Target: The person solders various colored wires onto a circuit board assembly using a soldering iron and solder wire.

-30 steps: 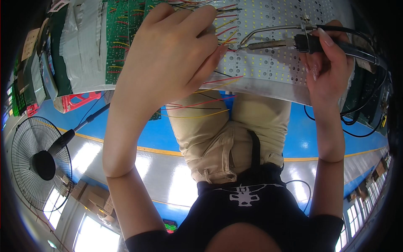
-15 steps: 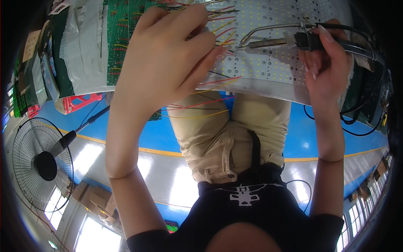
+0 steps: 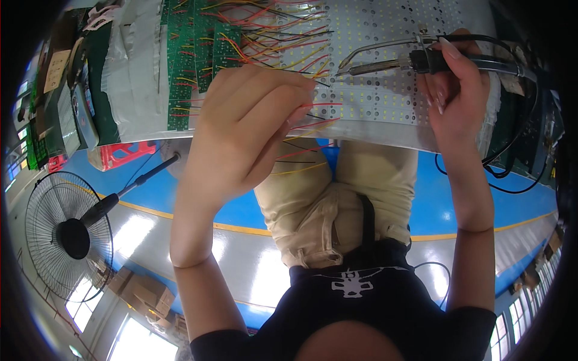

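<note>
My right hand (image 3: pixel 460 99) is wrapped round the black handle of a soldering iron (image 3: pixel 385 64), which has a curved metal solder feed tube (image 3: pixel 379 48) clamped along it. The iron's tip points left, just over a white LED board (image 3: pixel 385 99) covered with small yellowish chips and holes. My left hand (image 3: pixel 253 123) is closed above the board's near left part, thumb and fingers pinched together at a thin red wire (image 3: pixel 325 104); the exact grip is partly hidden. Green circuit boards (image 3: pixel 180 66) lie left of the LED board, with many red, yellow and black wires (image 3: pixel 283 45) running from them onto it.
Grey-white wrapping sheet (image 3: pixel 138 72) covers the table's left part, beside a phone-like flat object (image 3: pixel 84 114). Several wires hang over the near edge above my lap. Black cables (image 3: pixel 512 162) loop off the right side. A standing fan (image 3: pixel 72 237) and cardboard boxes (image 3: pixel 144 295) are at lower left.
My left hand has come down toward the table's near edge, uncovering more green boards and wires. My right hand and the iron have shifted slightly left. The whole view has also shifted a little.
</note>
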Action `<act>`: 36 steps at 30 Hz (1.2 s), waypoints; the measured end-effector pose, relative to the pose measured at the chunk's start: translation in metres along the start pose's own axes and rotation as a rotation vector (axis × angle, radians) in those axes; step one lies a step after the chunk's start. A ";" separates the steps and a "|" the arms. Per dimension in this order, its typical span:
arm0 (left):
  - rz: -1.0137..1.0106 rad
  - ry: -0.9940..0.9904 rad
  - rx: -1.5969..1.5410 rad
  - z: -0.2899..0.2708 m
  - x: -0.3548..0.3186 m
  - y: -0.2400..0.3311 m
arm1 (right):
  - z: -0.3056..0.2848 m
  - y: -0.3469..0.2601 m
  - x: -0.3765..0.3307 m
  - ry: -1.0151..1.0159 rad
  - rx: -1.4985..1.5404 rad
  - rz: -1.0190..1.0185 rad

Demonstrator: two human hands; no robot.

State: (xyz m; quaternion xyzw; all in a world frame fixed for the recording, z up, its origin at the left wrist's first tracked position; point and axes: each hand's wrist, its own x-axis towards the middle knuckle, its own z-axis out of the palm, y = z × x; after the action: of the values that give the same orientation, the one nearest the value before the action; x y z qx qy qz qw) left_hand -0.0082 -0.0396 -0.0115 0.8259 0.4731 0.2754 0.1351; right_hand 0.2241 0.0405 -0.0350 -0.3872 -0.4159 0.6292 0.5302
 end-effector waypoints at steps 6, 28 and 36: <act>0.018 -0.086 0.024 0.004 0.003 -0.002 | -0.003 0.001 0.001 -0.032 -0.008 -0.012; 0.016 -0.082 -0.009 0.004 0.002 -0.003 | -0.003 0.002 0.000 -0.059 -0.095 0.001; 0.018 0.008 -0.034 0.008 0.002 -0.008 | -0.004 0.003 0.001 0.029 -0.090 0.021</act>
State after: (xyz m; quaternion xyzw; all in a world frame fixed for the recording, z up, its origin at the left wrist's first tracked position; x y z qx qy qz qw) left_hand -0.0084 -0.0334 -0.0209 0.8266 0.4613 0.2879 0.1449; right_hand 0.2267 0.0419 -0.0388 -0.4243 -0.4319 0.6096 0.5117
